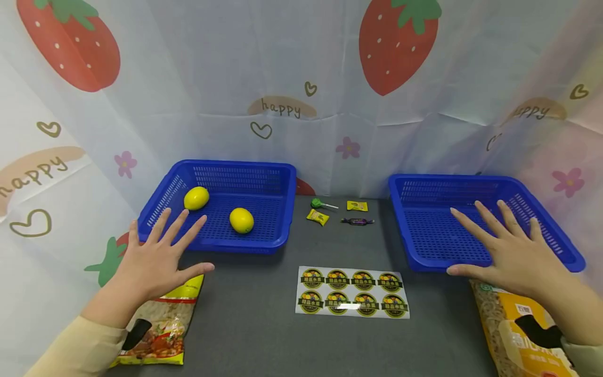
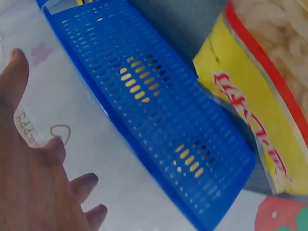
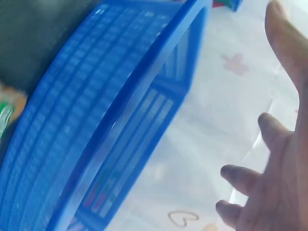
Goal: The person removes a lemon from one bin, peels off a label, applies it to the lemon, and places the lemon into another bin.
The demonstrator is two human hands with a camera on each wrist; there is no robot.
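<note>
L hand [image 1: 153, 259] fingers spread, straight, holding nothing; hovers at near edge of L blue basket [image 1: 282, 180]. Two lemons in basket: one [image 1: 196, 198] just past fingertips, other [image 1: 242, 220] to thumb side. Noodle bag [image 1: 160, 327] under palm/wrist.
R hand [image 1: 506, 251] fingers spread, released, over near part of R blue basket [image 1: 410, 246]. Pasta bag [image 1: 523, 335] below wrist.
Betw hands: sticker sheet [image 1: 353, 291]; beyond it lollipop [image 1: 319, 203], candies [image 1: 356, 213]. Grey tabletop [image 1: 264, 314].
</note>
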